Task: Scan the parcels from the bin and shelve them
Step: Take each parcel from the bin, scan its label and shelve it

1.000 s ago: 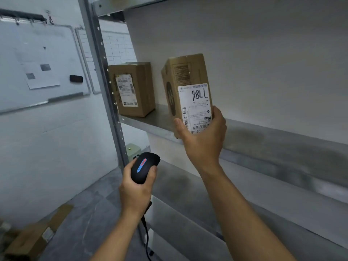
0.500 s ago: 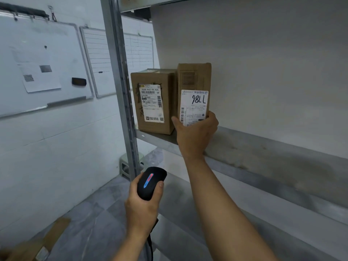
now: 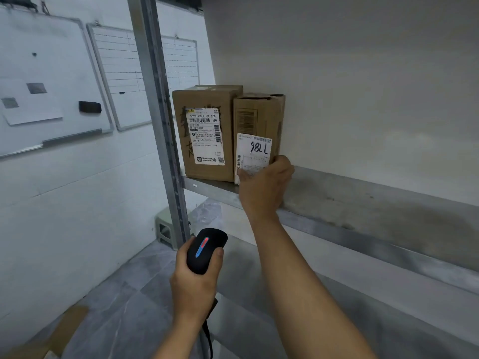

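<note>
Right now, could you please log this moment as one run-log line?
step: shelving | right hand: grips 98LL parcel on shelf beside labelled box | left hand: holds scanner

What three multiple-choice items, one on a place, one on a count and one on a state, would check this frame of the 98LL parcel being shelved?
1. Where does the 98LL parcel stand?
A. On the floor
B. On the shelf, right of the larger parcel
C. On top of the larger parcel

2. How many parcels are on this shelf?
A. One
B. Two
C. Four

3. What is the left hand doing?
A. Gripping the black scanner
B. Hanging idle
C. Pressing the whiteboard

Key:
1 B: its base sits at the shelf's front edge, beside the larger parcel.
2 B: only these two boxes show on it.
3 A: its fingers curl round the scanner, whose light strip glows red and blue, while the right hand holds the 98LL parcel's lower corner.
</note>
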